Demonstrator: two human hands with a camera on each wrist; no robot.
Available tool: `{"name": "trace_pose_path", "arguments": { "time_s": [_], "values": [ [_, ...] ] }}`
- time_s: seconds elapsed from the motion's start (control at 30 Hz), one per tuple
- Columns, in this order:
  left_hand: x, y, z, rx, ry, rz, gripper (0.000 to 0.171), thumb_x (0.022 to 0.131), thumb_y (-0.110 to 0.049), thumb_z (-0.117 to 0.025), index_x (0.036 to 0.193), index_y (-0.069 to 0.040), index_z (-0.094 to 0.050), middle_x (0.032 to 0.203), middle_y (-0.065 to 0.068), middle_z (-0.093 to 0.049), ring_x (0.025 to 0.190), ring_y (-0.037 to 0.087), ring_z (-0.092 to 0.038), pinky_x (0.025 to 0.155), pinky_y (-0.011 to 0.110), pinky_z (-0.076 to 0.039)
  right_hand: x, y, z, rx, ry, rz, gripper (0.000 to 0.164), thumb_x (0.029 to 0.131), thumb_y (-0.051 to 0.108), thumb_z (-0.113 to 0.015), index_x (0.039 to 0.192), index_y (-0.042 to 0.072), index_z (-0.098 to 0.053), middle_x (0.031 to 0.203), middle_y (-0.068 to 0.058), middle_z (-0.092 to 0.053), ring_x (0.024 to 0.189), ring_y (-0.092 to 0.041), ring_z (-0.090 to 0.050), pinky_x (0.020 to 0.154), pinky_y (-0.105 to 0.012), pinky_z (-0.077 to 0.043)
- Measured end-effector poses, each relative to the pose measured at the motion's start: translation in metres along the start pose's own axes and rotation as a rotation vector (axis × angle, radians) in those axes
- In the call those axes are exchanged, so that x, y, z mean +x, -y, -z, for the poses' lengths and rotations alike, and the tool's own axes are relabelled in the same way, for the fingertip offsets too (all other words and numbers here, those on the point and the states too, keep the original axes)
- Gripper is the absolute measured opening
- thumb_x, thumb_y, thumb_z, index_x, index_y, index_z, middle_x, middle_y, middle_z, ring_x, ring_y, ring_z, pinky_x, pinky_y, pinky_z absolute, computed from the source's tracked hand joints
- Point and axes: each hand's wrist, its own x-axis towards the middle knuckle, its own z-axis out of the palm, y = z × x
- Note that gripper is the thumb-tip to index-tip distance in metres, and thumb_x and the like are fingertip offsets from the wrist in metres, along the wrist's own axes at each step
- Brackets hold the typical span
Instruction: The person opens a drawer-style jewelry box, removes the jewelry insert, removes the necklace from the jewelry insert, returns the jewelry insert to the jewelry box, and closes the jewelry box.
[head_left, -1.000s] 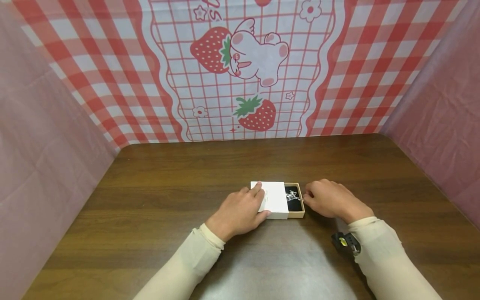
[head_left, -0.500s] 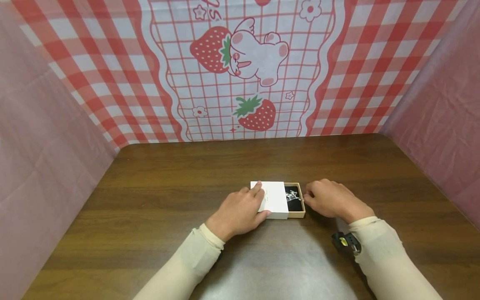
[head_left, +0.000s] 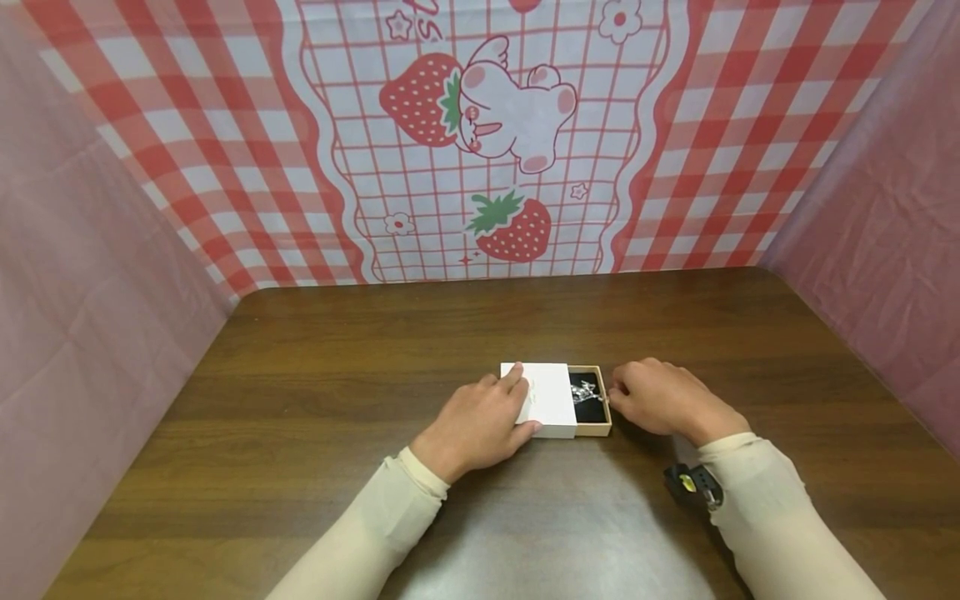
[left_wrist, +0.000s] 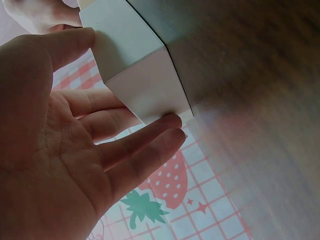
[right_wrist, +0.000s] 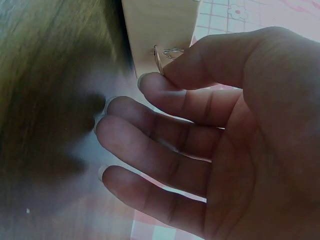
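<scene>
A small white drawer-style jewelry box lies on the table, its white sleeve (head_left: 551, 402) held by my left hand (head_left: 480, 423). In the left wrist view, the thumb presses one side of the sleeve and the fingers reach around its end. The tan drawer (head_left: 595, 430) sticks out partway to the right. Inside it, a silver piece of jewelry (head_left: 583, 392) sits on a black pad (head_left: 591, 412), partly hidden under the sleeve. My right hand (head_left: 663, 400) pinches a thin pull loop (right_wrist: 158, 61) at the drawer's end between thumb and index finger. A fine chain (right_wrist: 173, 52) shows beside the loop.
The brown wooden table (head_left: 360, 350) extends around the box. A red-and-white strawberry-print cloth (head_left: 480, 167) hangs behind it, with pink cloth (head_left: 877, 208) at both sides. A black strap device (head_left: 692, 485) is on the right wrist.
The drawer has slid out very slightly to the right, along with my right hand. My left hand and the sleeve stay practically in place.
</scene>
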Motion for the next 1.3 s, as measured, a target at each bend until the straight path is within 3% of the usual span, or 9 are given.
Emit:
{"name": "trace_pose_path", "arguments": {
  "time_s": [1.3],
  "values": [
    [-0.0008,0.0002,0.0004,0.009,-0.006,0.000,0.052,0.098,-0.047,-0.059,0.126,-0.004,-0.063,0.142,0.016,-0.055,0.104,0.029,-0.065,0.075,0.040,-0.056,-0.0009,-0.0034,-0.0002,-0.006,-0.001,-0.004,0.020,0.092,0.021,-0.060,0.072,0.019,-0.060,0.067,0.003,-0.053,0.063,-0.017,-0.050,0.059,-0.038,-0.041]
  ]
}}
